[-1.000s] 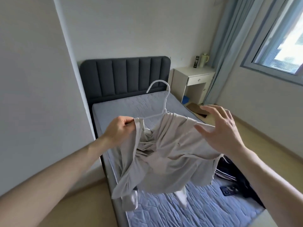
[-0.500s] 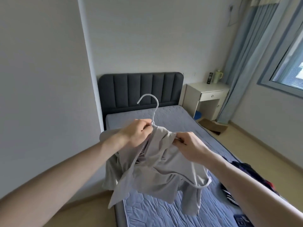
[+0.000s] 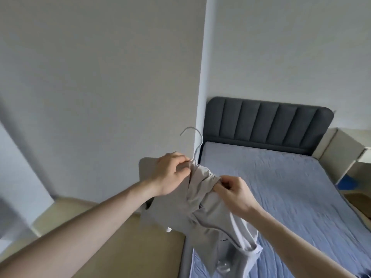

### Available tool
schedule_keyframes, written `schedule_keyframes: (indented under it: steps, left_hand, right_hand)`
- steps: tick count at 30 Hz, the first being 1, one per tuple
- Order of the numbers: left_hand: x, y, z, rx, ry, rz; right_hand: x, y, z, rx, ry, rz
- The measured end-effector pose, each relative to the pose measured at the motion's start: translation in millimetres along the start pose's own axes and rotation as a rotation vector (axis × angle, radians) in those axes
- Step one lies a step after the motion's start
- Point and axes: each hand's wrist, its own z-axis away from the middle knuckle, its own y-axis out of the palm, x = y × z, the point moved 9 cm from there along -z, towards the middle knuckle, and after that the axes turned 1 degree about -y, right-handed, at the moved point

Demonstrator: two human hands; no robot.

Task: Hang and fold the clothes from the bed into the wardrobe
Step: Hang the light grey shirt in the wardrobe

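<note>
A grey shirt (image 3: 202, 205) on a white hanger (image 3: 195, 141) is gripped by the left hand (image 3: 172, 173) and pinched by the right hand (image 3: 233, 195), beside the bed (image 3: 281, 187).

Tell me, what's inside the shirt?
A hanger: its hook sticks out of the shirt above the left hand. The rest of it is covered by cloth. The right hand pinches the shirt's bunched edge.

Single head-worn wide-angle view, looking forward and down from the person's eye level. Both forearms enter from the bottom edge, close to the lens. The bed (image 3: 281, 187) and headboard (image 3: 267, 125) lie further off at right, a wall corner (image 3: 200, 97) stands centre. Edges curve from lens distortion.
</note>
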Motion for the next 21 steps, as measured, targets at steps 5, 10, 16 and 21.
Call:
schedule_keyframes:
  steps: [5, 10, 16, 21]
  left_hand:
    - [52.4, -79.8, 63.1, -0.188, -0.087, -0.205]
    - [93.7, -165.2, 113.0, -0.343, -0.18, -0.169]
    - [172.6, -258.7, 187.8, -0.463, -0.34, -0.1]
    - [249.7, -348.2, 255.3, -0.538, -0.41, -0.09]
  right_hand:
    - [44.7, 81.9, -6.4, 0.133, -0.068, -0.102]
    - [116.1, 168.3, -16.8, 0.272, -0.19, -0.154]
    - [199.1, 298.2, -20.7, 0.437, -0.217, -0.209]
    - [271.3, 422.3, -18.1, 0.505, -0.191, -0.36]
